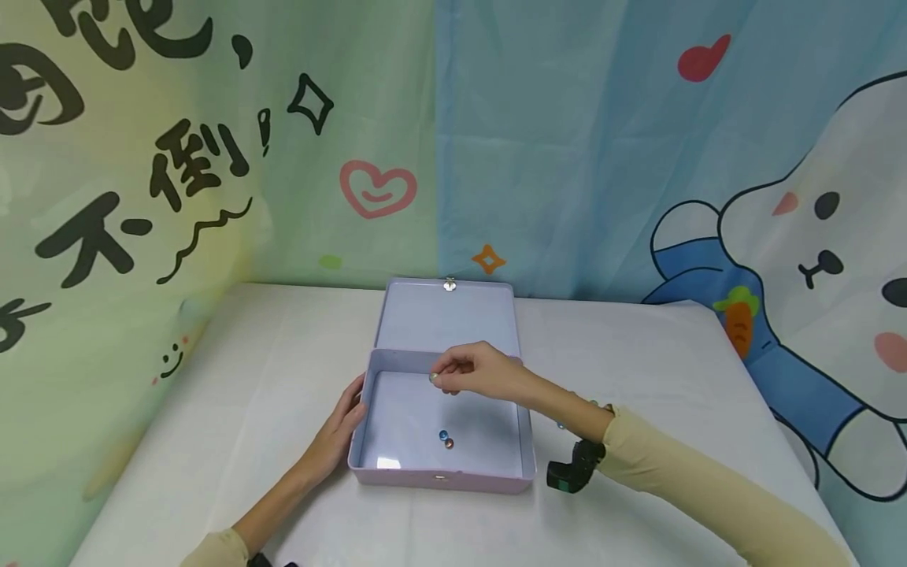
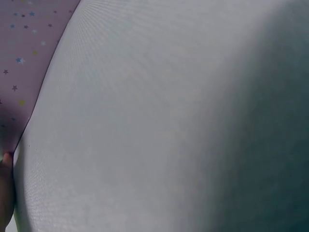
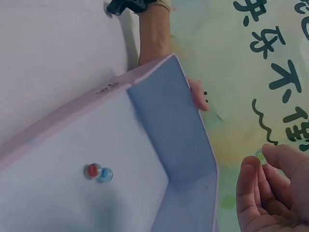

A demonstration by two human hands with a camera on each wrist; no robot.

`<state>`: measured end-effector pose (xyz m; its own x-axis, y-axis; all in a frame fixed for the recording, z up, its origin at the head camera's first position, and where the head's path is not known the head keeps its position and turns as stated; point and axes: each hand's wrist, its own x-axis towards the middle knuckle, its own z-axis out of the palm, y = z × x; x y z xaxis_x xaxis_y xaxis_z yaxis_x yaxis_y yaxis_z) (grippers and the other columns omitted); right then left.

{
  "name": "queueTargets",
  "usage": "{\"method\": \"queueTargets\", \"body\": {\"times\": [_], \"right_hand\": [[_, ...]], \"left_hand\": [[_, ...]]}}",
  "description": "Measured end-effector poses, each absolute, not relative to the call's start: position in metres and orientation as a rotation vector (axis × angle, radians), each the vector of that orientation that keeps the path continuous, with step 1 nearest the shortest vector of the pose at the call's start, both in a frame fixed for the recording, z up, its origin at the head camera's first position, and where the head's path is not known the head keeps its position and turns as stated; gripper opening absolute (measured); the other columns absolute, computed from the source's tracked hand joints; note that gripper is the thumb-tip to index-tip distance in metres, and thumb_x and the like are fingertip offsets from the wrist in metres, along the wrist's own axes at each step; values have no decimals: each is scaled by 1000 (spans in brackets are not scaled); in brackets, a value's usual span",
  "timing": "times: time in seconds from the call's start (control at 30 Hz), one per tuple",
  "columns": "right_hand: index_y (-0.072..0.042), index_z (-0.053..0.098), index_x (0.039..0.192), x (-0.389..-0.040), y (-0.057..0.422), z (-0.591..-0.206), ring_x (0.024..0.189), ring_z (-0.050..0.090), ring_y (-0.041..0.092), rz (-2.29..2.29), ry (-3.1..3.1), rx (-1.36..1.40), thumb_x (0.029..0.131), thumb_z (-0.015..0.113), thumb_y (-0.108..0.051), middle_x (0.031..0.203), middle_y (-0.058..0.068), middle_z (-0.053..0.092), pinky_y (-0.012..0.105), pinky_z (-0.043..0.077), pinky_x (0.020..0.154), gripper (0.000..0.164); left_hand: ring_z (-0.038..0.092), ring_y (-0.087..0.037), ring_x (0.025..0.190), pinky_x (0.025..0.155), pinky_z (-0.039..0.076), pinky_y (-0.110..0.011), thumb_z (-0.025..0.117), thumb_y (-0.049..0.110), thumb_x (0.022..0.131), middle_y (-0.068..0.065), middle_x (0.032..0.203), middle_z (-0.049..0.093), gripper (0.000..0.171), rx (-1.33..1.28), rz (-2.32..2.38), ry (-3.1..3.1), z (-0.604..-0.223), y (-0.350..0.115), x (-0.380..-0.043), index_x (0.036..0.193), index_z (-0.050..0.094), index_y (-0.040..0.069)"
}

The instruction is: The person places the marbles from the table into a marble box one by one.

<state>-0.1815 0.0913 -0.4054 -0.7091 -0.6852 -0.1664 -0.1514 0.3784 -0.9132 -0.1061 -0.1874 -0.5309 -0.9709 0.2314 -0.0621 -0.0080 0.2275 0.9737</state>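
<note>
My right hand [image 1: 482,372] pinches a clear glass marble [image 3: 260,157] with yellow-green inside between thumb and fingertips, above the back part of an open tin box [image 1: 441,477]. Pale purple-pink, the box has its lid [image 1: 448,316] folded back away from me. On its floor, a blue marble [image 1: 443,435] and a red marble [image 3: 93,170] lie side by side near the front. Against the outside of the box's left wall rests my left hand [image 1: 340,429], fingers extended along it. In the left wrist view, a fingertip [image 2: 7,157] touches the star-printed wall.
A white cloth [image 1: 283,346] covers the table. Right of the box, a small blue marble [image 1: 561,426] shows beside my right forearm, which hides part of that area. Behind the table hangs a printed curtain [image 1: 553,157]. A black wrist camera [image 1: 575,468] hangs under my right wrist.
</note>
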Motion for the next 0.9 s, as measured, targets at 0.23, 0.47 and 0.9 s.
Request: {"method": "queueTargets", "body": {"times": [0.23, 0.47, 0.9], "right_hand": [[-4, 69, 105, -196, 59, -424, 84, 68, 28, -1173, 2133, -779, 90, 67, -16, 95, 17, 71, 32, 56, 80, 19], [-5, 70, 95, -204, 40, -446, 73, 55, 3, -933, 2252, -956, 88, 69, -13, 85, 2, 68, 14, 48, 67, 11], [-8, 69, 87, -207, 21, -474, 66, 50, 4, -776, 2286, -923, 86, 72, -12, 73, -4, 61, 14, 41, 59, 5]], "left_hand": [[24, -41, 146, 109, 29, -65, 32, 30, 105, -12, 162, 20, 52, 187, 1826, 2297, -531, -187, -106, 155, 17, 27], [24, -42, 146, 109, 30, -64, 31, 28, 105, -13, 162, 20, 52, 199, 1824, 2294, -531, -187, -106, 155, 17, 25], [23, -40, 147, 111, 27, -64, 32, 28, 105, -11, 162, 19, 52, 194, 1845, 2294, -534, -187, -107, 155, 17, 27]]}}
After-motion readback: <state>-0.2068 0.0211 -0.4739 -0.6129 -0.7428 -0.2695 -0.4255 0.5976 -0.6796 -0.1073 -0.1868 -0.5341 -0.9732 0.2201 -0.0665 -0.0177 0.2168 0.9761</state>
